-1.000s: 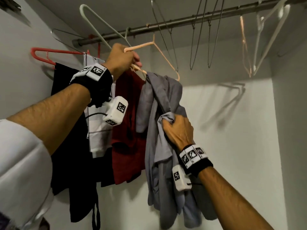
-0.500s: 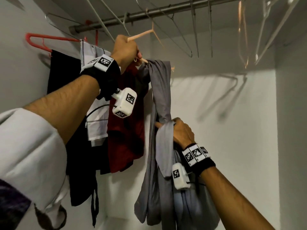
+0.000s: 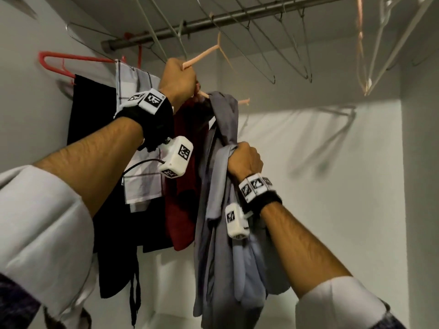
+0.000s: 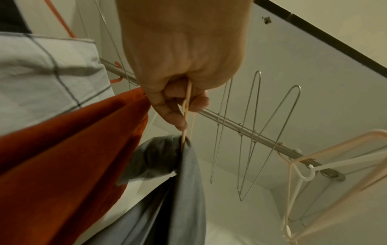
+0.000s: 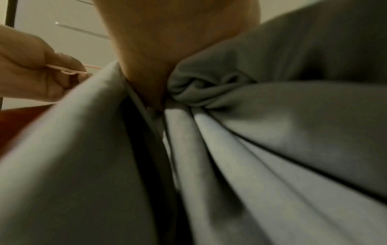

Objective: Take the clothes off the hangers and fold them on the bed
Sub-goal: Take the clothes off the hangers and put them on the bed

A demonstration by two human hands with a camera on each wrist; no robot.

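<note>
A grey garment [image 3: 221, 210] hangs bunched over the lower bar of a thin peach hanger [image 3: 202, 58]. My left hand [image 3: 179, 81] grips that hanger near its left corner, up by the metal rail [image 3: 237, 17]; the left wrist view shows the fingers [image 4: 173, 106] curled round the peach hanger [image 4: 186, 106] above the grey garment [image 4: 167, 190]. My right hand [image 3: 244, 160] holds a fistful of the grey cloth lower down. The right wrist view is filled with the grey garment [image 5: 251, 149], and my right fingers are hidden in it.
A dark red garment [image 3: 183, 186], a white checked cloth [image 3: 140, 143] and a black garment [image 3: 95, 119] on a red hanger [image 3: 71, 58] hang at the left. Several bare wire hangers [image 3: 268, 48] and pale plastic hangers [image 3: 380, 43] hang on the rail. White closet walls enclose the space.
My right hand has pulled the grey garment down, so it now drapes narrow from one end of the peach hanger. My left hand keeps its hold on the hanger.
</note>
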